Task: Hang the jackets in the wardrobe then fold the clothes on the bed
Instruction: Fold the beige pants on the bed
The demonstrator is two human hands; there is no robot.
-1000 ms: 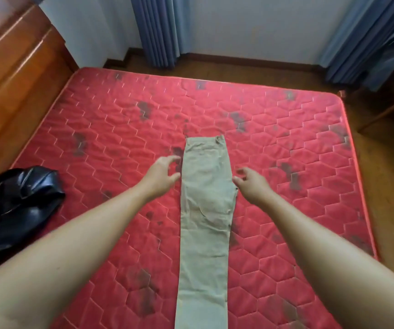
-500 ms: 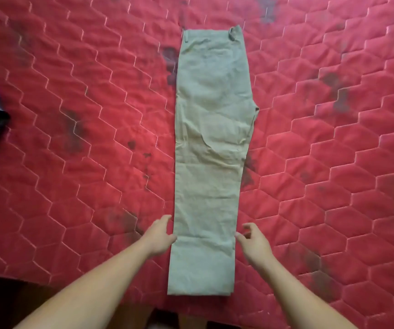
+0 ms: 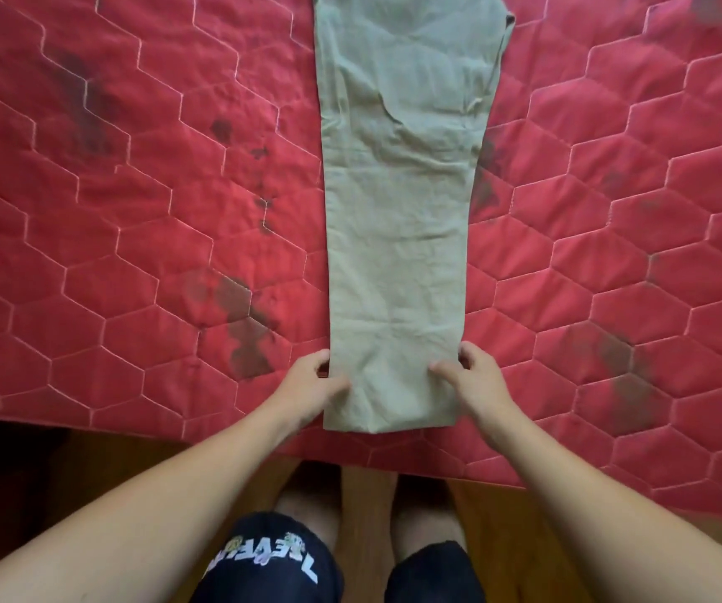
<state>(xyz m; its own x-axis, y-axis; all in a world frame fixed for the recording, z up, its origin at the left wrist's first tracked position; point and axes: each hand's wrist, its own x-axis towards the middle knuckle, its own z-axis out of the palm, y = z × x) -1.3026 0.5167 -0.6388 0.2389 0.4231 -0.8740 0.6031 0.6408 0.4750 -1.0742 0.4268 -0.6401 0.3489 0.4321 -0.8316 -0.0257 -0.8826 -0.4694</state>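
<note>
Khaki trousers (image 3: 398,202), folded lengthwise leg on leg, lie flat on the red quilted mattress (image 3: 133,219), running from the near edge away from me; the waist end is cut off by the top of the frame. My left hand (image 3: 312,380) pinches the left edge of the cuff end, thumb on top of the cloth. My right hand (image 3: 470,376) pinches the right edge of the same end, fingers curled over the cloth.
The mattress's near edge (image 3: 524,467) runs just below the cuffs, with wooden floor (image 3: 502,528) beneath. My legs in dark printed shorts (image 3: 272,563) stand against the bed. Dark stains (image 3: 246,332) mark the mattress left of the trousers.
My hands slid down the trousers from mid-leg to the cuff end and now grip its edges. My view dropped toward the near bed edge; the black jacket left the frame.
</note>
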